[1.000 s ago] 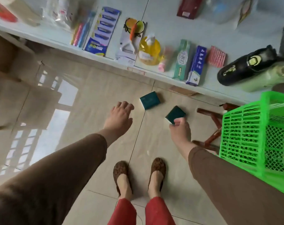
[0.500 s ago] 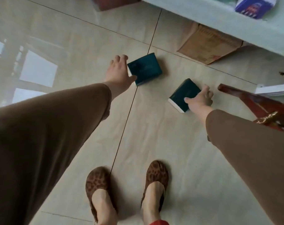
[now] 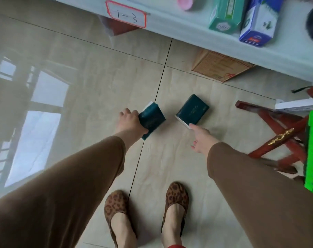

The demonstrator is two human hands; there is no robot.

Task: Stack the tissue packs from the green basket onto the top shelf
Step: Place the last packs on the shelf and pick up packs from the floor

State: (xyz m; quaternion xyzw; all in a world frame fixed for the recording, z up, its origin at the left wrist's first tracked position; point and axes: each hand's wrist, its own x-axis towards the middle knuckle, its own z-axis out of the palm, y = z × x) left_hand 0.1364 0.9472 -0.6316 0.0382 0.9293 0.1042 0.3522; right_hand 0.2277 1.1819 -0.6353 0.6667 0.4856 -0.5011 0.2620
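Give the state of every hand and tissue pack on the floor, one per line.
Left hand: grips the left dark green tissue pack, tilted up off the tiled floor.
Right hand: open, fingertip touching the right dark green tissue pack.
Right pack: lying flat on the floor.

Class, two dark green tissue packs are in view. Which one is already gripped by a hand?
The pack on the left: the left hand grips it. The right-hand pack lies on the floor, only touched by the right hand fingertip.
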